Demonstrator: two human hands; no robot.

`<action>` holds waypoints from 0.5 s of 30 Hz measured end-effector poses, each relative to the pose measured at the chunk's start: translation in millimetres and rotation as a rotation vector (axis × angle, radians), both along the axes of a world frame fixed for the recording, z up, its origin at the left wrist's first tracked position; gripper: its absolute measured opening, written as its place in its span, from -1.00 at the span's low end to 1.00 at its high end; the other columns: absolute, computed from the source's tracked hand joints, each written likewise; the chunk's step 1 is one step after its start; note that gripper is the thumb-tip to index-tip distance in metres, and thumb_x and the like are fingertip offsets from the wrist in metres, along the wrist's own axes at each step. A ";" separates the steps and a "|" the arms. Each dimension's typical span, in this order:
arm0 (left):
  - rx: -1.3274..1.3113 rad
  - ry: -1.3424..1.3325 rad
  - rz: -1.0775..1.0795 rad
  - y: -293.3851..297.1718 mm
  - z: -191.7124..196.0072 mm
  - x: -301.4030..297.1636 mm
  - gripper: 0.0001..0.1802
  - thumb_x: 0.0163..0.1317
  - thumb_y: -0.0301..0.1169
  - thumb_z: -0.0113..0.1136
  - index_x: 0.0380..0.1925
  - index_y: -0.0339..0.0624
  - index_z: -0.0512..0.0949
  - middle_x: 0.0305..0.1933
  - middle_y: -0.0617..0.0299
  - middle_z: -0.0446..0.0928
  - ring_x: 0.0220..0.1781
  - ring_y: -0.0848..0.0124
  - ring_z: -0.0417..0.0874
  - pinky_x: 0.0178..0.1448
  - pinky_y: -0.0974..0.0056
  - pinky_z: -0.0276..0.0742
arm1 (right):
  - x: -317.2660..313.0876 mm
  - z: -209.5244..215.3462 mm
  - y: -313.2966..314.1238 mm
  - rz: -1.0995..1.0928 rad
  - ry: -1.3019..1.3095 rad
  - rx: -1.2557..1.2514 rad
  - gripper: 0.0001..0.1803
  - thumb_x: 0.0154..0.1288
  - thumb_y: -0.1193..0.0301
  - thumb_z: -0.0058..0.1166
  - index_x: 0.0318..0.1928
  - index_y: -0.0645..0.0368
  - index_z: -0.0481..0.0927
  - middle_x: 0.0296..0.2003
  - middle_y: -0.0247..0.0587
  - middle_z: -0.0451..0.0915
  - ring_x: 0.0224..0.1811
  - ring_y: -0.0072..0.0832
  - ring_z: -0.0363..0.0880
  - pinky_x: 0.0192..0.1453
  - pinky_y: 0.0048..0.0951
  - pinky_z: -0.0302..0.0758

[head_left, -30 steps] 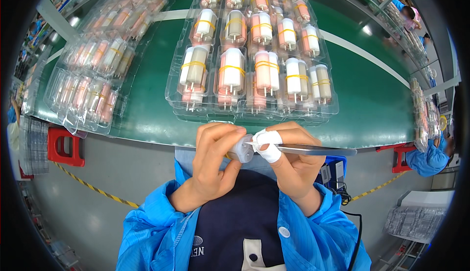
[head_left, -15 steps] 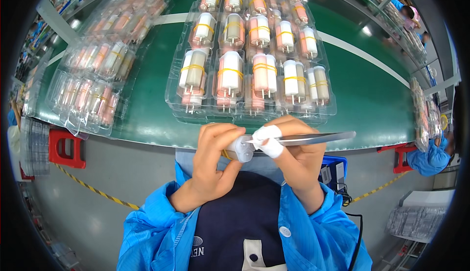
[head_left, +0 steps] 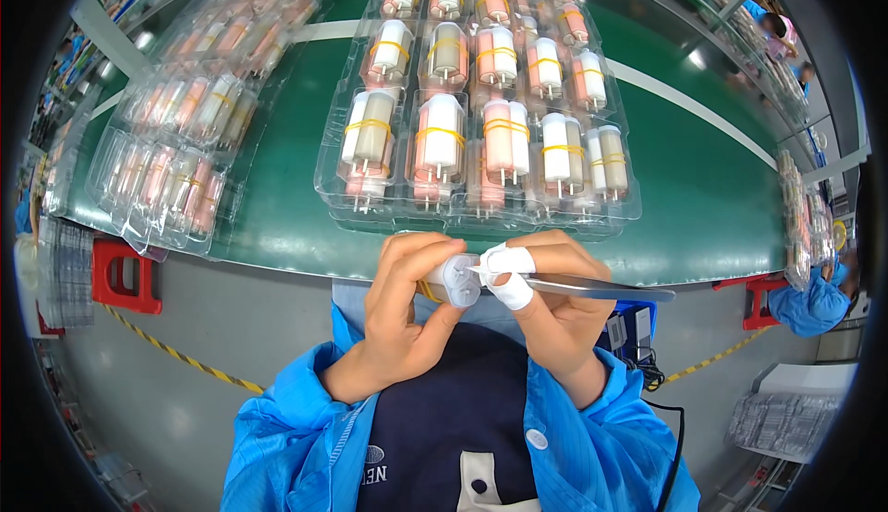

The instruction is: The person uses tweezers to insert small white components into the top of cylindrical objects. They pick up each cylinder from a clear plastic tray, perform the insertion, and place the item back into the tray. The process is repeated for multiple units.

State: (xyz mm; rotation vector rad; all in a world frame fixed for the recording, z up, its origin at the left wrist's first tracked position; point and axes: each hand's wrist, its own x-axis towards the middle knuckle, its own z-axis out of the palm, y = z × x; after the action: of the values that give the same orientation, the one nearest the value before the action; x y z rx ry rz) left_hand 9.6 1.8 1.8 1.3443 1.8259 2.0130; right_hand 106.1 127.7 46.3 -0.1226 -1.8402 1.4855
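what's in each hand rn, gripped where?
Left hand wraps a small white cylinder around its body, end face exposed. Right hand, with taped fingers, pinches metal tweezers near the tips, which meet the cylinder's end.

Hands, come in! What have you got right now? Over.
Left hand grips a small white cylinder. Right hand, fingertips taped, holds metal tweezers at its end. Clear tray of banded cylinders just beyond.

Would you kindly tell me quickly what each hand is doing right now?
Left hand: closed around a small white cylinder.
Right hand: closed on metal tweezers, tips at the cylinder's end; two fingers wear white wraps.
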 end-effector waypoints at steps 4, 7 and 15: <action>-0.063 0.071 -0.040 -2.6 8.0 -3.1 -0.45 -0.08 -0.67 0.28 0.02 -0.40 0.43 -0.01 -0.09 0.47 -0.01 0.13 0.51 0.09 0.18 0.42 | 3.4 5.6 4.0 -0.038 0.012 -0.002 -0.84 0.11 0.58 0.26 -0.25 0.29 0.64 -0.33 -0.05 0.65 -0.32 -0.42 0.62 -0.26 -0.48 0.53; -0.055 0.211 -0.130 -10.7 33.4 -13.3 -0.38 -0.12 -0.65 0.29 0.05 -0.42 0.38 -0.07 -0.11 0.52 0.05 0.13 0.51 0.21 0.12 0.37 | 14.0 13.8 23.7 -0.151 0.219 -0.062 -0.78 0.02 0.53 0.30 -0.29 0.34 0.61 -0.34 -0.03 0.65 -0.31 -0.37 0.61 -0.22 -0.42 0.55; -0.178 -0.144 -0.306 29.6 148.9 -70.1 -0.43 0.13 -0.36 0.33 0.10 -0.29 0.35 -0.20 0.10 0.57 -0.12 0.43 0.57 -0.05 0.33 0.44 | 14.2 54.6 155.0 -0.466 0.343 0.004 -0.86 0.27 0.54 0.12 -0.20 0.37 0.56 -0.36 -0.13 0.62 -0.33 -0.46 0.62 -0.19 -0.46 0.58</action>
State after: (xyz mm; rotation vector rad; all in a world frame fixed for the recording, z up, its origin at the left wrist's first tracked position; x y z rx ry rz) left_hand -60.5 31.4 150.7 1.2987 1.5834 1.7029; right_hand 120.2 282.7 100.9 -0.2586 -1.4187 1.0983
